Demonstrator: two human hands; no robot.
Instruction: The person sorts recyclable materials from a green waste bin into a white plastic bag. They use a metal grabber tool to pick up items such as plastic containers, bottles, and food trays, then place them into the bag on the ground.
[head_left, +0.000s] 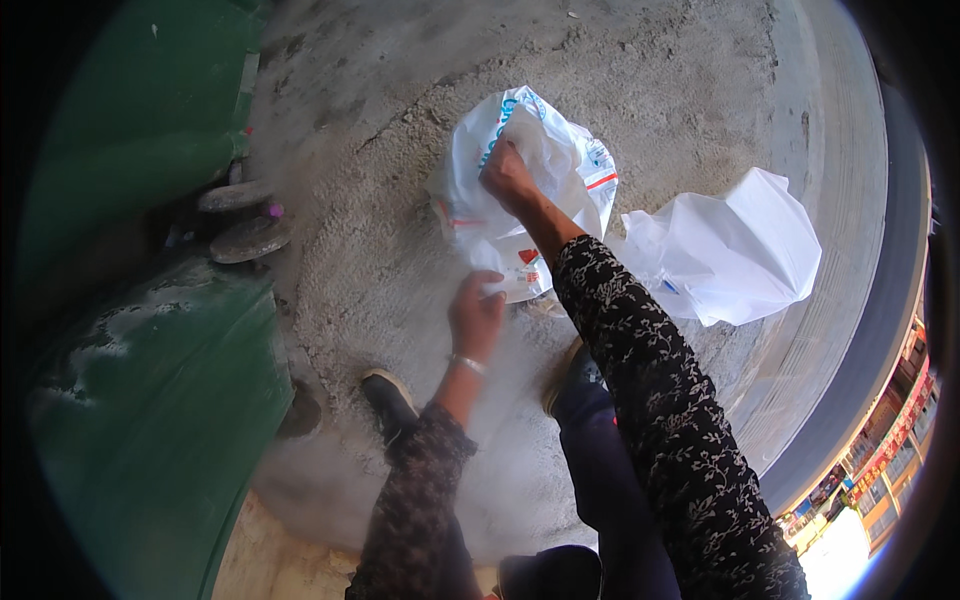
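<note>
A white plastic bag (457, 187) with blue and red print rests on the rough concrete ground in front of me, its mouth spread wide. Thin whitish, see-through plastic (544, 146) lies crumpled within it. My right hand (510, 172) reaches over the bag, curled around part of this inner plastic; the fingertips are mostly hidden. At the near rim, my left hand (477, 311) pinches the edge of the printed bag between thumb and fingers. A silvery bracelet (470, 364) circles the left wrist.
A second white plastic bag (739, 251) lies crumpled to the right. Green sheets or panels (187, 375) line the left side, with round grey discs (251, 238) between them. My shoes (388, 405) stand near the bag. A road (862, 337) runs beyond the pavement.
</note>
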